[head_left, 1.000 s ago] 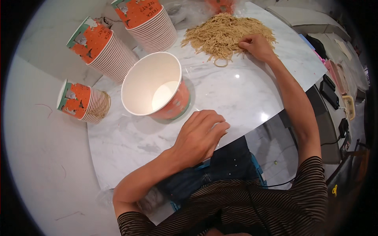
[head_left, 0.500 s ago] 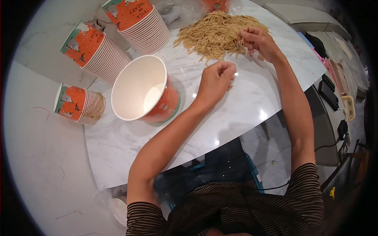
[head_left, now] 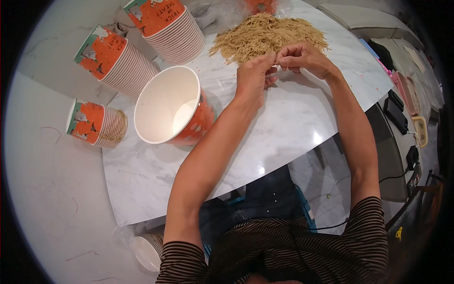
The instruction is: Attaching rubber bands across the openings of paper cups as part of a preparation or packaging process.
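A heap of thin tan strands (head_left: 265, 33) lies on the far part of the white marble table (head_left: 293, 123). My left hand (head_left: 253, 80) and my right hand (head_left: 302, 57) meet at the heap's near edge, fingertips together, each pinching a few strands between thumb and fingers. A single orange paper cup (head_left: 170, 111) with a white inside stands open on the table, left of my left forearm.
Three stacks of nested orange cups lie on their sides at the left: one far (head_left: 168, 26), one in the middle (head_left: 118, 59), one short (head_left: 94, 124). Another cup stack (head_left: 146, 251) sits below the table edge. Trays and dark devices (head_left: 395, 113) line the right.
My left hand rose from the near table edge, passed the open cup and joined my right hand at the heap. My right hand drew back slightly toward me with strands.
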